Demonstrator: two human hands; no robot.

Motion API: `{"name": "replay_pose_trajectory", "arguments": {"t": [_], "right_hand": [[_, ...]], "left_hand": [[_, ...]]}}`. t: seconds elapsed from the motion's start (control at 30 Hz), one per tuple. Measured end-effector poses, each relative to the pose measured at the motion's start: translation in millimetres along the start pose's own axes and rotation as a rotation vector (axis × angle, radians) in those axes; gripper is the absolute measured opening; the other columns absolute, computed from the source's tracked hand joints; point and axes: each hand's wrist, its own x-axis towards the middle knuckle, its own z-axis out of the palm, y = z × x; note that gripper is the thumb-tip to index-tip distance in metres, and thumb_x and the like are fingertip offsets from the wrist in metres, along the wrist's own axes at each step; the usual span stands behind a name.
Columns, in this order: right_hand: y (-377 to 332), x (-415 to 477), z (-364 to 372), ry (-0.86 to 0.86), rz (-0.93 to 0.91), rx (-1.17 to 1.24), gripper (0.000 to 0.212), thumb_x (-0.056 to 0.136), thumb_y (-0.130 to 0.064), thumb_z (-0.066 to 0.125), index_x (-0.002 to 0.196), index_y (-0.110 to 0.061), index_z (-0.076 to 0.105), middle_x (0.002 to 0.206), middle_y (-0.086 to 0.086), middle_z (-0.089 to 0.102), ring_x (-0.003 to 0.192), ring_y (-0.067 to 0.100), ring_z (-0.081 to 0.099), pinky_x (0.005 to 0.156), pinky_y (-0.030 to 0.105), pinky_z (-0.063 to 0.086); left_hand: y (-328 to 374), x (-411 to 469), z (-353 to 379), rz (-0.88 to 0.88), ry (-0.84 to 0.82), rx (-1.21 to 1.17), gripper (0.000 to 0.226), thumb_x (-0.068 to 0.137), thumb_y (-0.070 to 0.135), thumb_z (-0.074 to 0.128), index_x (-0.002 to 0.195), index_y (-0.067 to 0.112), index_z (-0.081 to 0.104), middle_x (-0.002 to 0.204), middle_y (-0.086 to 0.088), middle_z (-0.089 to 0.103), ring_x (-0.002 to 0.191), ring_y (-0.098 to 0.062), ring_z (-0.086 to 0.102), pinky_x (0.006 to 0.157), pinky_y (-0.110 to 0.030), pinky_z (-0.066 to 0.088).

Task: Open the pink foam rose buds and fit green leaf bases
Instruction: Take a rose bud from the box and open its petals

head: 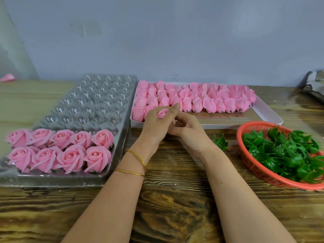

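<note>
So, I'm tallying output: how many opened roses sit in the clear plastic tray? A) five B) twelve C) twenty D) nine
D: the clear plastic tray holds nine opened roses, five in the farther row and four in the nearer; its other cups are empty.

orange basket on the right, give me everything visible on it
The orange basket is a shallow oval of plastic mesh with a solid rolled rim. It sits flat on the wooden table at the right edge, partly cut off by the frame. It is heaped with green plastic leaf bases. One loose leaf base lies just left of it. Neither hand touches it.
</note>
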Motion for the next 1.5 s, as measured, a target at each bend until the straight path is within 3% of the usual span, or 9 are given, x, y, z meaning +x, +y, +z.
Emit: {"name": "replay_pose_trajectory", "arguments": {"t": [0.07, 0.33, 0.6, 0.8, 0.9, 1.0, 1.13, 1.27, 1.5], "right_hand": [[-0.8, 0.3, 0.6, 0.013, 0.001, -0.009, 0.034, 0.078, 0.017, 0.061, 0.103, -0.005, 0.067, 0.083, 0.01, 0.064, 0.087, 0.025, 0.061, 0.097, 0.053, 0.047], [0.1, 2.1, 1.6, 0.083, -0.046, -0.089, 0.032, 0.077, 0.013, 0.07, 0.102, -0.005, 0.063, 0.088, 0.007, 0.065, 0.076, 0.011, 0.064, 0.075, 0.025, 0.054], [-1.5, -1.2, 0.7, 0.034, -0.025, -0.017, 0.042, 0.083, 0.017, 0.059, 0.118, -0.006, 0.065, 0.113, 0.023, 0.07, 0.112, 0.037, 0.063, 0.103, 0.056, 0.046], [-1.4, 0.6, 1.1, 0.044, 0.009, 0.013, 0.043, 0.074, 0.012, 0.061, 0.115, 0.001, 0.066, 0.107, 0.025, 0.07, 0.108, 0.039, 0.065, 0.103, 0.06, 0.044], [-2.5, 2.7, 0.1, 0.146, 0.025, 0.041, 0.041, 0.063, -0.002, 0.057, 0.102, 0.003, 0.068, 0.095, 0.031, 0.066, 0.095, 0.045, 0.063, 0.096, 0.062, 0.046], [-3.9, 4.7, -4.1, 0.256, -0.007, 0.116, 0.019, 0.071, -0.007, 0.06, 0.088, -0.005, 0.067, 0.084, 0.015, 0.067, 0.082, 0.025, 0.066, 0.079, 0.044, 0.055], [-5.1, 3.6, -4.1, 0.293, -0.058, 0.152, 0.004, 0.086, -0.01, 0.067, 0.089, -0.008, 0.065, 0.082, 0.009, 0.065, 0.073, 0.012, 0.065, 0.061, 0.023, 0.053], [-2.6, 3.4, -0.4, 0.312, -0.053, 0.03, 0.015, 0.086, -0.014, 0.072, 0.098, -0.006, 0.067, 0.096, 0.02, 0.07, 0.086, 0.021, 0.067, 0.07, 0.027, 0.057], [-3.2, 3.2, 0.8, 0.302, -0.048, 0.017, 0.02, 0.083, -0.011, 0.074, 0.1, -0.003, 0.067, 0.095, 0.021, 0.07, 0.084, 0.018, 0.067, 0.067, 0.025, 0.057]], "left_hand": [[-1.2, 1.2, 1.1, -0.012, 0.011, -0.006, 0.047, 0.086, 0.046, 0.063, 0.045, 0.025, 0.053, 0.05, 0.005, 0.051, 0.06, -0.012, 0.055, 0.065, -0.018, 0.05], [-1.3, 1.4, 2.8, -0.065, 0.027, -0.037, 0.041, 0.079, 0.057, 0.06, 0.056, 0.023, 0.061, 0.069, -0.01, 0.057, 0.066, -0.013, 0.062, 0.07, -0.031, 0.052], [-1.2, -0.8, -1.1, -0.032, -0.039, 0.003, 0.025, 0.078, 0.047, 0.069, 0.077, 0.023, 0.073, 0.078, -0.005, 0.072, 0.081, -0.022, 0.07, 0.082, -0.043, 0.057], [1.0, -1.7, -0.9, -0.012, -0.014, 0.011, 0.021, 0.08, 0.045, 0.067, 0.066, 0.03, 0.071, 0.064, 0.003, 0.067, 0.07, -0.018, 0.066, 0.073, -0.037, 0.055], [0.2, -1.8, -0.2, 0.044, 0.007, 0.034, 0.021, 0.087, 0.039, 0.065, 0.079, 0.021, 0.072, 0.076, -0.005, 0.071, 0.078, -0.023, 0.067, 0.073, -0.037, 0.055], [-0.6, -1.5, 0.1, 0.181, 0.06, 0.176, 0.027, 0.091, 0.029, 0.061, 0.072, 0.009, 0.065, 0.073, -0.013, 0.062, 0.069, -0.019, 0.058, 0.067, -0.035, 0.051], [-3.8, -0.6, 0.8, 0.213, 0.012, 0.31, 0.033, 0.094, 0.024, 0.059, 0.072, -0.001, 0.061, 0.069, -0.019, 0.06, 0.069, -0.037, 0.056, 0.063, -0.05, 0.05], [-2.7, -3.7, 2.2, 0.209, -0.025, 0.307, 0.029, 0.095, 0.023, 0.061, 0.073, 0.042, 0.067, 0.06, 0.022, 0.063, 0.059, 0.004, 0.058, 0.058, -0.014, 0.043], [-2.4, -4.8, 3.8, 0.231, -0.008, 0.323, 0.027, 0.094, 0.025, 0.062, 0.071, 0.04, 0.064, 0.06, 0.027, 0.063, 0.061, 0.008, 0.058, 0.058, -0.008, 0.041]]}}
